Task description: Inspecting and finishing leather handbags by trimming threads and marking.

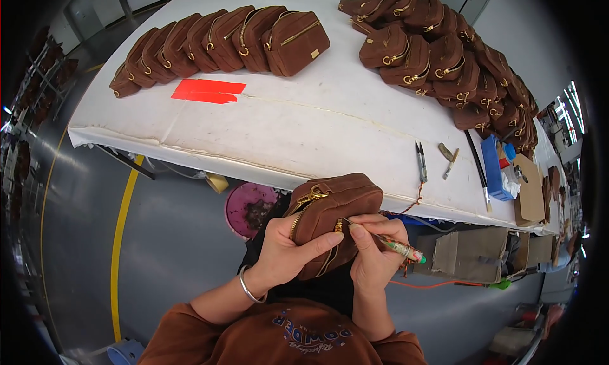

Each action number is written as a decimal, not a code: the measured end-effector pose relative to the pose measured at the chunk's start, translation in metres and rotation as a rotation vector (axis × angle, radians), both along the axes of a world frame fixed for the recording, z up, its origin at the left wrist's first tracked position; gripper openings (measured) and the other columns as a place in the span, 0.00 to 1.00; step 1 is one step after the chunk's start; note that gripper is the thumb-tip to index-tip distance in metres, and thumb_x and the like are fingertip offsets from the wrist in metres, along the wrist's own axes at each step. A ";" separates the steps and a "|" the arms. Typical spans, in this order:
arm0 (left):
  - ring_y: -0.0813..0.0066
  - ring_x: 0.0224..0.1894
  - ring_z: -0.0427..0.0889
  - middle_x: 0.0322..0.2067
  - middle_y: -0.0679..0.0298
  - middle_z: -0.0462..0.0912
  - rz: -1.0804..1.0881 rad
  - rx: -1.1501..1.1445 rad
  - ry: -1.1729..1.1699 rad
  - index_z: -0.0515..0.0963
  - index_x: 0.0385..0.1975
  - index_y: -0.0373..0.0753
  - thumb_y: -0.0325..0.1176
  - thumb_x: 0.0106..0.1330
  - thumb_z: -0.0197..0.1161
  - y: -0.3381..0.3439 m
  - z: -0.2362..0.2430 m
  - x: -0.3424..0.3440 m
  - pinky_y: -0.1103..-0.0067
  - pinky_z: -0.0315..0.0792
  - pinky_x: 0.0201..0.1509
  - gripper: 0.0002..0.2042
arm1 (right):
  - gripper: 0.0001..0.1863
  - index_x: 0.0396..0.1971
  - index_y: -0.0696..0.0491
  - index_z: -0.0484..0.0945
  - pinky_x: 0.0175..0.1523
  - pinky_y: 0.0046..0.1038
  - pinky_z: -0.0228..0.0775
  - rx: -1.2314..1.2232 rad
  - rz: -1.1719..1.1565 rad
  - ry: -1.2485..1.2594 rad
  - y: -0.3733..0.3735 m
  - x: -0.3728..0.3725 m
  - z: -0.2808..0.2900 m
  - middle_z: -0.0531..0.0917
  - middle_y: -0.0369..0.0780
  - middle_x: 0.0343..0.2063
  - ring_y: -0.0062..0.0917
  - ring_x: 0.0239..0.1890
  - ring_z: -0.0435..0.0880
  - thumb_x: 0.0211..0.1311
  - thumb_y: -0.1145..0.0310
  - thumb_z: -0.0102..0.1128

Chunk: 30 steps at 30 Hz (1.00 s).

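Note:
A small brown leather bag (353,195) with gold zippers rests in my lap, just off the table's front edge. My left hand (284,249) grips its left side, with the thumb stretched across the front toward a gold zipper pull (339,226). My right hand (375,251) is closed around a slim tool with a wrapped, multicoloured handle (404,249) and a green end. The tool's thin tip meets the bag near the zipper pull; its exact kind is unclear. A gold ring (317,191) shows at the bag's upper left corner.
The white table (298,124) bears a row of brown bags (222,38) and a larger pile (444,54). Thread snips (421,162), a brush (477,168) and a blue box (495,168) lie at the right. Below stand a pink tub (236,208) and a cardboard box (469,254).

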<state>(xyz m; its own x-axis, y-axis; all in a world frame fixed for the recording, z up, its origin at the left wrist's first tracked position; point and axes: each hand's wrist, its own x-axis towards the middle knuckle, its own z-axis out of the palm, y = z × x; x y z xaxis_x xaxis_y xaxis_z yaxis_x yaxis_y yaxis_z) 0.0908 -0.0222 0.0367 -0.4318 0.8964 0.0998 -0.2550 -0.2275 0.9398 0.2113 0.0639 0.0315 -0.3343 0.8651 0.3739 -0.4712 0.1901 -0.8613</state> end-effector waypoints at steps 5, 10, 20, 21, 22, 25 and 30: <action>0.85 0.41 0.80 0.40 0.66 0.86 0.012 -0.011 -0.003 0.82 0.45 0.31 0.24 0.62 0.69 0.000 -0.002 0.002 0.83 0.75 0.47 0.12 | 0.12 0.32 0.58 0.73 0.44 0.26 0.79 0.043 -0.041 -0.006 -0.001 -0.002 -0.001 0.85 0.49 0.34 0.30 0.37 0.85 0.54 0.88 0.66; 0.87 0.39 0.79 0.39 0.67 0.86 0.070 -0.022 -0.028 0.82 0.45 0.32 0.25 0.63 0.69 0.003 -0.006 0.009 0.84 0.76 0.44 0.11 | 0.12 0.31 0.57 0.73 0.43 0.28 0.77 0.490 -0.266 -0.230 0.001 -0.006 -0.003 0.85 0.48 0.33 0.30 0.35 0.84 0.53 0.87 0.67; 0.87 0.40 0.79 0.39 0.68 0.86 0.135 -0.003 -0.212 0.82 0.45 0.33 0.26 0.64 0.68 0.007 -0.010 -0.002 0.85 0.75 0.46 0.11 | 0.11 0.25 0.60 0.76 0.41 0.27 0.77 0.686 -0.251 -0.310 0.012 -0.029 0.015 0.87 0.47 0.34 0.33 0.34 0.85 0.47 0.87 0.71; 0.84 0.43 0.81 0.43 0.67 0.85 0.127 0.023 -0.207 0.81 0.47 0.33 0.26 0.65 0.66 0.006 -0.008 -0.004 0.82 0.75 0.50 0.11 | 0.12 0.27 0.59 0.75 0.41 0.28 0.78 0.726 -0.246 -0.327 0.011 -0.026 0.021 0.86 0.48 0.34 0.33 0.35 0.85 0.49 0.87 0.69; 0.84 0.43 0.81 0.43 0.67 0.85 0.130 0.020 -0.207 0.81 0.47 0.33 0.26 0.65 0.66 0.007 -0.002 -0.008 0.82 0.75 0.50 0.11 | 0.12 0.27 0.59 0.75 0.41 0.28 0.78 0.723 -0.243 -0.328 0.007 -0.023 0.025 0.86 0.48 0.34 0.33 0.35 0.85 0.49 0.87 0.69; 0.74 0.52 0.80 0.52 0.64 0.81 0.226 0.063 -0.556 0.74 0.57 0.35 0.30 0.71 0.59 0.017 0.010 -0.029 0.75 0.74 0.57 0.16 | 0.10 0.30 0.59 0.75 0.38 0.27 0.79 0.646 -0.222 -0.186 0.000 -0.010 0.028 0.86 0.48 0.34 0.32 0.33 0.86 0.53 0.87 0.66; 0.65 0.59 0.75 0.57 0.60 0.76 0.287 0.179 -0.859 0.70 0.59 0.38 0.36 0.73 0.54 0.028 -0.007 -0.076 0.66 0.69 0.65 0.17 | 0.07 0.38 0.60 0.74 0.38 0.21 0.80 -0.020 0.056 -0.136 -0.008 -0.003 0.010 0.84 0.46 0.34 0.22 0.32 0.84 0.62 0.84 0.59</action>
<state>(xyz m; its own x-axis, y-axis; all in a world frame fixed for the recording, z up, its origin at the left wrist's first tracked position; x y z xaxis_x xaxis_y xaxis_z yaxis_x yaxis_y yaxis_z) 0.0145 0.0060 0.0293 -0.6252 0.7455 -0.2311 -0.7599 -0.5138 0.3982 0.2086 0.0560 0.0414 -0.4289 0.8505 0.3045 -0.3596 0.1485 -0.9212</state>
